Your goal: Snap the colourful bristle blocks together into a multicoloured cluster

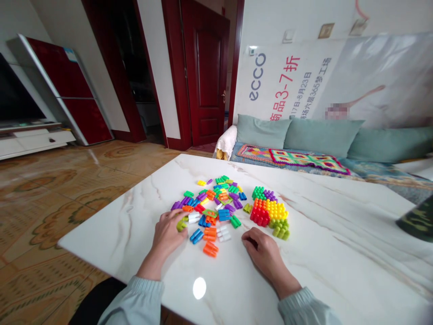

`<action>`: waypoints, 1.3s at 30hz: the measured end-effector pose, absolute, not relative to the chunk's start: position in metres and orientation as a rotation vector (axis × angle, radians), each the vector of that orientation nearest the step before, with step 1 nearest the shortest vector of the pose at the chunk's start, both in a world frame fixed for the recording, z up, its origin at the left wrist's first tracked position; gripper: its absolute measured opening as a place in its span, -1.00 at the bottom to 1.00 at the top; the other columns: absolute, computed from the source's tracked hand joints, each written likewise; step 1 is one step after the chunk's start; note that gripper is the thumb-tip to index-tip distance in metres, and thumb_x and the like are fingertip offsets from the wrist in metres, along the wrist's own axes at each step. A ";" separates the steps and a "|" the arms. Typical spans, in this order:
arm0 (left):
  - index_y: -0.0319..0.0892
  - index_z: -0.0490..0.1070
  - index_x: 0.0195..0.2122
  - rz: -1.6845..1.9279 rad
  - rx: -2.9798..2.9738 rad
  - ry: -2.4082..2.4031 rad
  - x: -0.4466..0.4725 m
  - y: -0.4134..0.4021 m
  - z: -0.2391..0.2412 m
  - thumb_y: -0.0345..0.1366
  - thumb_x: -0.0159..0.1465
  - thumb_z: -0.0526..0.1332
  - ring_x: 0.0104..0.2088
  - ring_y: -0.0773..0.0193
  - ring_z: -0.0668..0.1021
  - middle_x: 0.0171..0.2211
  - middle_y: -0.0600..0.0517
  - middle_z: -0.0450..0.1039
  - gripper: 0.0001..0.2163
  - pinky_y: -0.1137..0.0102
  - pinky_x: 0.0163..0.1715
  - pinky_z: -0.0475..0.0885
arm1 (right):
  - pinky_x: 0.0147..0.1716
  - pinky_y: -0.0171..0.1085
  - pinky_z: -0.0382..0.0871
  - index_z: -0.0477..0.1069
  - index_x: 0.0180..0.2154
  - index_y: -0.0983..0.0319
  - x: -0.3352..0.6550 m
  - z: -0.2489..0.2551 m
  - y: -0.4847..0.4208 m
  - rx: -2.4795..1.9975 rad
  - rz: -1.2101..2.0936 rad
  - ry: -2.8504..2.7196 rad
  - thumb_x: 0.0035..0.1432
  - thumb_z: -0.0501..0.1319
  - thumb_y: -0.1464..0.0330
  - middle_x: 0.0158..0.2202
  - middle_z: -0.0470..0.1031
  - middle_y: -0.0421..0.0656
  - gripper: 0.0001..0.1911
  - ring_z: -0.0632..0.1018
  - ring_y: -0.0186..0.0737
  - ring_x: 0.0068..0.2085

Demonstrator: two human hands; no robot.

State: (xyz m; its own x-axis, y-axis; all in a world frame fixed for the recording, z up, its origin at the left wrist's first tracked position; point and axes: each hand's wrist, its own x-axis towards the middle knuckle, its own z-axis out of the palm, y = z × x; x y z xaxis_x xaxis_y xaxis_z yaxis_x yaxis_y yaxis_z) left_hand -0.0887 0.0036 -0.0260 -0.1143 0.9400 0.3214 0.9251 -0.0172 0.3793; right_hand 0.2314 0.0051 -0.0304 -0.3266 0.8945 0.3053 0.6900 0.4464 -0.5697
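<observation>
At the near left of a loose pile of colourful plastic building blocks [223, 215], my left hand [168, 232] has its thumb and fingers closed around a lime-green block [181, 224]. A white block [194, 218] lies just beyond those fingertips. My right hand [264, 249] rests on the table in a loose curl, its fingers closed with nothing showing in them. Beyond it stand blocks grouped by colour: red [260, 213], yellow [277, 210], green [259, 193], purple [270, 195] and lime-green ones [281, 229]. Orange blocks [210, 249] lie between my hands.
The blocks lie on a white marble-patterned table [135, 216]. A dark camouflage-patterned object [417, 220] is at the right edge. Past the table stands a sofa with blue-green cushions [321, 137]. A red door [209, 76] and a red refrigerator [64, 85] are farther back.
</observation>
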 end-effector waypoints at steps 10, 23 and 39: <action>0.02 0.58 -0.09 0.717 2.303 2.138 -0.085 0.012 -0.021 -0.06 0.13 0.31 -0.08 0.01 0.48 -0.07 -0.04 0.50 -0.67 0.24 -0.13 0.43 | -0.30 -0.30 0.35 0.49 -0.34 0.20 0.231 -0.029 0.005 -1.331 0.497 -2.096 0.14 0.06 0.40 -0.34 0.54 -0.15 -0.78 0.53 -0.24 -0.33; -0.13 0.63 -0.33 1.444 1.765 1.772 -0.079 0.036 -0.017 -0.27 -0.03 0.40 -0.34 0.11 0.60 -0.35 -0.05 0.61 -0.80 0.31 -0.28 0.51 | -0.35 -0.34 0.33 0.51 -0.37 0.19 0.231 -0.030 0.005 -1.320 0.480 -2.054 0.10 0.09 0.43 -0.37 0.55 -0.18 -0.79 0.54 -0.25 -0.36; -0.24 0.55 -0.22 1.493 1.080 1.038 0.031 0.060 0.000 -0.18 0.09 0.36 -0.48 0.28 0.56 -0.42 0.02 0.56 -0.71 0.43 -0.48 0.47 | -0.34 -0.32 0.32 0.49 -0.33 0.20 0.230 -0.035 0.007 -1.317 0.547 -1.991 0.14 0.12 0.41 -0.38 0.51 -0.20 -0.84 0.50 -0.27 -0.37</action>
State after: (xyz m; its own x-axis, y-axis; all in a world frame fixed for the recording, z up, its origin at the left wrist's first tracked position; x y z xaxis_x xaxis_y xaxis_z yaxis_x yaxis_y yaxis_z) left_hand 0.0310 0.0597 0.0005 -0.1215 0.9844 0.1271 -0.2237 -0.1519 0.9627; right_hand 0.2298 0.0074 -0.0350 -0.2576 0.9164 0.3063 0.6310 0.3996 -0.6649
